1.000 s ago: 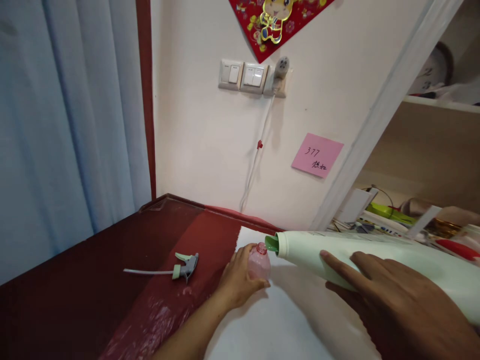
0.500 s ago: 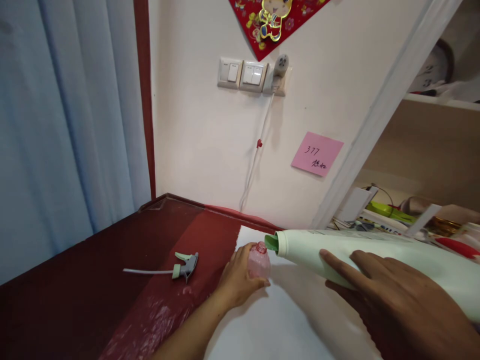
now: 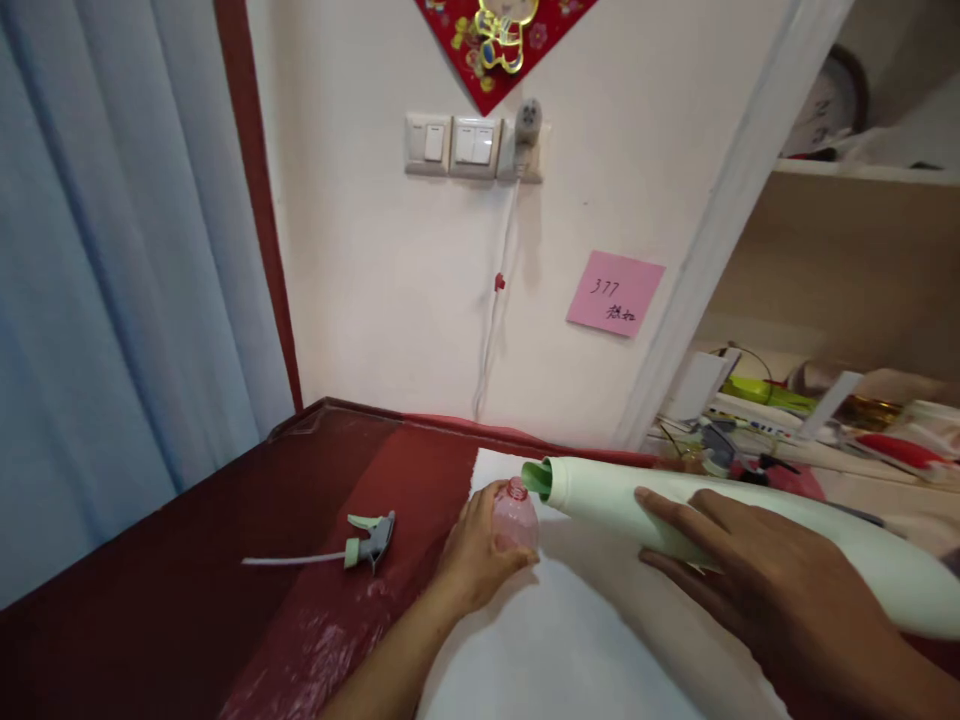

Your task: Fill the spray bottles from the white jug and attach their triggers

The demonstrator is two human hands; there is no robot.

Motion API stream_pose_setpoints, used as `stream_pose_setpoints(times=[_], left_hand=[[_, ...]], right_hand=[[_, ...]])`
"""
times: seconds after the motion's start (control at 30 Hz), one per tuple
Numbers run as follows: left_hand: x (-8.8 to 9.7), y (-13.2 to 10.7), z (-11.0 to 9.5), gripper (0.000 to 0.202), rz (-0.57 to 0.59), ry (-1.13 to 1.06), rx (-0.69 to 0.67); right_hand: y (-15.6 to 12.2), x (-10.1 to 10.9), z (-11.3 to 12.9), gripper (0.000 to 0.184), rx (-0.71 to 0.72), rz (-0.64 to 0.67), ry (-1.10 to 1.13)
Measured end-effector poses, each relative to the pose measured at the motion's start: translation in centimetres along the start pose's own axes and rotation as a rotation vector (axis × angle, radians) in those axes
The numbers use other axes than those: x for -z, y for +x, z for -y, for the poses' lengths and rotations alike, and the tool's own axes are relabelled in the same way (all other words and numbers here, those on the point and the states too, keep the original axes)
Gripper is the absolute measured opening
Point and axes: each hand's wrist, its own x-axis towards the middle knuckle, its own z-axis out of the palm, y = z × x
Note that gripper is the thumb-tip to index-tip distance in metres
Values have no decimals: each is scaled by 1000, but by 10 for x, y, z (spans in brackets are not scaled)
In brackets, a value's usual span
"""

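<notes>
Red glossy table point(image 3: 225, 560): L hand point(image 3: 480, 550) grips pink btl point(image 3: 514, 515), R hand point(image 3: 780, 590) tilts green jug point(image 3: 675, 500).

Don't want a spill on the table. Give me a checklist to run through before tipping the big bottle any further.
1. Small pink bottle gripped by left hand: ok.
2. Pink bottle's neck open, spray head lying apart on the red table: ok.
3. Large white bottle held by right hand: ok.
4. Green spout over the neck: not ok, it sits just to the side.
5. Liquid flowing: cannot tell.
6. White sheet beneath: ok.
</notes>
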Motion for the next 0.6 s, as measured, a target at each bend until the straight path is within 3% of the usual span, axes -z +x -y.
stream_pose_setpoints(times=[0.2,0.33,0.47,0.6], left_hand=[[-1,3,5,82,5,6,-6],[-2,5,9,80,8,-25,-11],[-2,7,11,79,7,-56,0],[-2,9,10,80,4,-85,5]], right_hand=[[-9,-14,0,41,-330,-29,323],[-3,-19,-9,45,-660,-68,543],[4,-36,-8,52,-953,-234,792],[10,-66,5,59,-1098,-391,961]])
